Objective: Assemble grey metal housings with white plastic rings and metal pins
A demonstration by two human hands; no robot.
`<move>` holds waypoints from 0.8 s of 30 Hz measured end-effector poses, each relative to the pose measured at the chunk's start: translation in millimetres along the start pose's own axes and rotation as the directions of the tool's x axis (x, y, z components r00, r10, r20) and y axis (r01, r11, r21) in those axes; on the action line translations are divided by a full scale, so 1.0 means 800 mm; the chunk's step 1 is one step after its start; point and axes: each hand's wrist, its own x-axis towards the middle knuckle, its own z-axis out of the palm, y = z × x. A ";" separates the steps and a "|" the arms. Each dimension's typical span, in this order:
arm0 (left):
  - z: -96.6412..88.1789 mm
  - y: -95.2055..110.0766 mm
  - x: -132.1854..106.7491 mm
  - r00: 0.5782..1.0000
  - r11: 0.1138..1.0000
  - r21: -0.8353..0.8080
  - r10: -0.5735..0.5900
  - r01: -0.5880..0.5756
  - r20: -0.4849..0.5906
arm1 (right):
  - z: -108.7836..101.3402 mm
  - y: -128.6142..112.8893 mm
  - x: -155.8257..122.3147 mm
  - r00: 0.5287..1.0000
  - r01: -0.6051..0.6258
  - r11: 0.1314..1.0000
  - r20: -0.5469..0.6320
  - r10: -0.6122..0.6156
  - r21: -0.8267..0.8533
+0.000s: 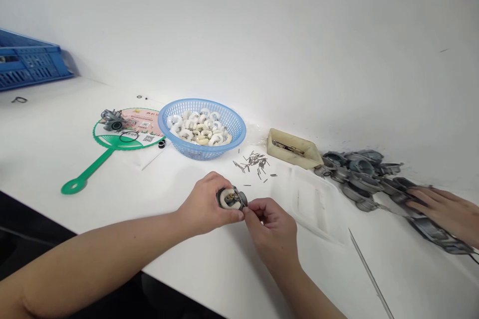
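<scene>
White-rimmed fitting (pixel 231 198) in left hand (pixel 205 205) (right hand (pixel 270 225) touching it)

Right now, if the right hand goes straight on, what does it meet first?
The round metal-and-white part in the left hand; the right hand looks almost at it, depth unclear.

bare left hand (pixel 205 204), bare right hand (pixel 271 232)

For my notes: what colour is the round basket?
The basket is light blue, best seen in the head view.
</scene>
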 end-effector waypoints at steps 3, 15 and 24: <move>0.000 0.001 0.000 1.000 1.000 0.005 0.015 -0.015 0.008 | 0.000 -0.001 -0.001 1.000 -0.008 1.000 -0.010 0.008 0.009; 0.000 -0.002 0.002 0.998 0.998 -0.042 -0.053 0.054 0.020 | 0.000 -0.006 -0.001 0.999 -0.042 0.999 0.000 0.042 0.027; 0.002 0.002 -0.001 0.999 0.999 -0.017 -0.038 0.037 -0.007 | -0.001 -0.008 0.002 0.997 -0.076 0.995 0.022 0.075 0.057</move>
